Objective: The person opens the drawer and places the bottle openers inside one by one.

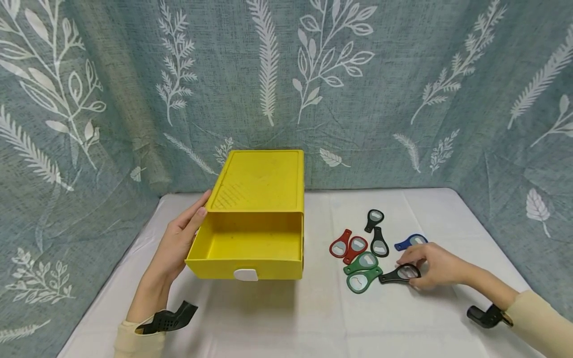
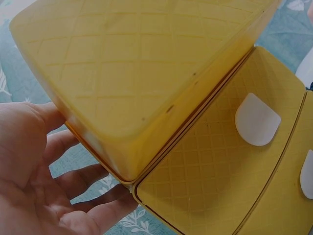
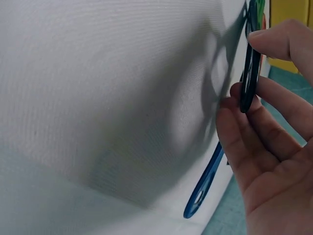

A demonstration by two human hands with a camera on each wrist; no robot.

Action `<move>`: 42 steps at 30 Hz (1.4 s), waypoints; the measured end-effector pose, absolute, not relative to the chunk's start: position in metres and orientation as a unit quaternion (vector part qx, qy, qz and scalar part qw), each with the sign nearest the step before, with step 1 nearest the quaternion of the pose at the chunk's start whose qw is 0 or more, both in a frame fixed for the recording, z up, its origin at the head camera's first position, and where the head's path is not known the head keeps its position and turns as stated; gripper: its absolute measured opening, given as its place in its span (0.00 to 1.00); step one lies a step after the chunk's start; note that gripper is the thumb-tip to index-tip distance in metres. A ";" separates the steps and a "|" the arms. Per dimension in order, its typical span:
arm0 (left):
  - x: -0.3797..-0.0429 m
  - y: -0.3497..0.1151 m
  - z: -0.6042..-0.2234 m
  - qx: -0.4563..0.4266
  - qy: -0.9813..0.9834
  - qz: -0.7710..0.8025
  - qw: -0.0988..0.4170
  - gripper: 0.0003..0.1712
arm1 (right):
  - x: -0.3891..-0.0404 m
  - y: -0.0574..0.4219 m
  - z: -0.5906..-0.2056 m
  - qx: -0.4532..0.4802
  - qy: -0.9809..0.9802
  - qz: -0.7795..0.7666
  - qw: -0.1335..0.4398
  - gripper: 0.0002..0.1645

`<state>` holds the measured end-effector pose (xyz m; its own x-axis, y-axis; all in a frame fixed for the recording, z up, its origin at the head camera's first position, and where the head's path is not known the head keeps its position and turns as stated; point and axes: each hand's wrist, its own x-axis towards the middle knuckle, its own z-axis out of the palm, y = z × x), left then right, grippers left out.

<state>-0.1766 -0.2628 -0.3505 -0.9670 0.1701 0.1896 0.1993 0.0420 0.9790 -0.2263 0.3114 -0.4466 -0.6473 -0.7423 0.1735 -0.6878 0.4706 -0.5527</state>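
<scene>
A yellow drawer box point(image 1: 261, 174) stands left of centre in the head view, its top drawer point(image 1: 279, 269) pulled out with a bare floor showing. Along the box's left side, my left hand point(image 1: 175, 243) rests its fingers and thumb; the left wrist view shows fairly straight fingers at the drawer's corner. On the right, my right hand point(image 1: 440, 268) pinches a black bottle opener point(image 1: 393, 276) by its round head between thumb and fingers. Its shadow falls on the cloth in the right wrist view. Just behind that hand lies a blue bottle opener point(image 1: 405, 244).
Two red bottle openers point(image 1: 347, 235), two green ones point(image 1: 370, 273) and two more black ones point(image 1: 378, 233) lie grouped on the white cloth point(image 1: 349, 323). Lower drawers have white knobs point(image 2: 257, 120). A leaf-patterned curtain point(image 1: 358, 109) hangs behind and beside the table.
</scene>
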 end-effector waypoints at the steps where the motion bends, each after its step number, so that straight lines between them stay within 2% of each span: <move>1: -0.177 -0.263 -0.351 -0.128 -0.722 -0.680 0.010 0.30 | -0.226 0.312 -0.446 -0.416 0.856 -0.304 0.048 0.24; 11: -0.177 -0.261 -0.349 -0.133 -0.731 -0.669 0.016 0.30 | -0.222 0.317 -0.429 -0.414 0.858 -0.303 0.019 0.21; 18: -0.176 -0.261 -0.349 -0.133 -0.732 -0.668 0.019 0.30 | -0.224 0.318 -0.427 -0.413 0.850 -0.328 0.010 0.23; 26: -0.177 -0.261 -0.351 -0.133 -0.726 -0.675 0.019 0.30 | -0.221 0.309 -0.428 -0.396 0.855 -0.334 -0.032 0.23; 42: -0.178 -0.262 -0.353 -0.133 -0.728 -0.672 0.022 0.30 | -0.224 0.265 -0.408 -0.355 0.814 -0.460 -0.002 0.20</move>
